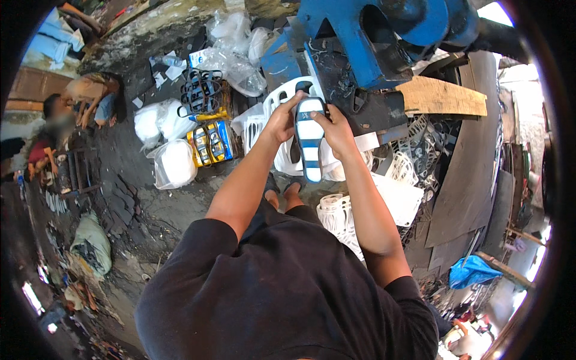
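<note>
A sandal sole (311, 151), striped white and dark blue with a dark rim, hangs upright in front of me, its lower end free. My left hand (283, 122) is closed on its upper left edge, the thumb near the top. On the other side my right hand (337, 133) grips the upper right edge, the thumb lying across the striped face. White cut-out sheets (257, 129), full of sole-shaped openings, are just behind the sole and partly hidden by it and my hands.
A blue press machine (366, 45) stands ahead to the right, a wooden board (443, 96) beside it. Wrapped white bundles (175, 165) and boxes with dark sandals (210, 143) lie left. White offcuts (397, 198) pile up right. A person (90, 99) crouches far left.
</note>
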A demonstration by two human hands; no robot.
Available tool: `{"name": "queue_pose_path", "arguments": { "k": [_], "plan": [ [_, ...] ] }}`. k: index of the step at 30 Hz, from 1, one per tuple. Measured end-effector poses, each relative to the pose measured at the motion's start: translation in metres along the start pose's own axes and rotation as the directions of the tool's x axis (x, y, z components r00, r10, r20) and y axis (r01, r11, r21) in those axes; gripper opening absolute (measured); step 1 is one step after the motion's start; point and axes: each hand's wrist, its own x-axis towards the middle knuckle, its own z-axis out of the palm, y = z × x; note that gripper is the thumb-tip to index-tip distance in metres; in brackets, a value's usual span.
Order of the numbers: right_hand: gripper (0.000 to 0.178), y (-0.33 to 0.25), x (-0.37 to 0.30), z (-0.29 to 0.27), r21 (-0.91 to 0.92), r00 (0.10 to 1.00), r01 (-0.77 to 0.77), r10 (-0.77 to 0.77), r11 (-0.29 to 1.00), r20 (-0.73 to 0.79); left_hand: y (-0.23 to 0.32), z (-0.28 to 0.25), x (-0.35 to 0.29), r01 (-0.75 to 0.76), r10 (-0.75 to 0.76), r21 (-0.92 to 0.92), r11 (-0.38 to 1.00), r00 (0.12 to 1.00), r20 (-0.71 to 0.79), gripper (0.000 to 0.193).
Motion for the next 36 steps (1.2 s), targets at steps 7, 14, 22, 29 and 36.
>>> {"name": "queue_pose_path", "arguments": {
  "k": [7, 14, 22, 29, 36],
  "plan": [
    [0.038, -0.005, -0.01, -0.004, -0.076, 0.997, -0.063, 0.066, 0.995, 0.037, 0.0, -0.016, 0.031, -0.057, 0.057, 0.006, 0.998, 0.992, -0.11, 0.021],
    [0.051, -0.019, -0.037, -0.012, -0.24, 0.994, 0.058, -0.077, 0.969, -0.072, -0.007, -0.032, 0.036, 0.013, 0.101, 0.326, 0.945, 0.939, -0.329, 0.062],
    [0.046, -0.049, -0.081, -0.028, -0.38, 0.947, 0.182, -0.266, 0.907, -0.182, -0.042, -0.019, -0.027, 0.055, 0.477, 0.802, 0.595, 0.779, -0.408, 0.082],
    [0.033, -0.035, -0.12, -0.03, -0.377, 0.924, 0.149, -0.264, 0.914, -0.276, -0.069, 0.059, -0.114, -0.587, 0.424, 0.809, 0.043, 0.744, 0.517, 0.119],
    [0.048, -0.003, -0.126, -0.051, -0.393, 0.864, -0.101, -0.116, 0.914, -0.49, -0.124, 0.063, -0.103, -0.64, 0.445, 0.753, -0.155, 0.635, 0.632, 0.106]
  ]
}}
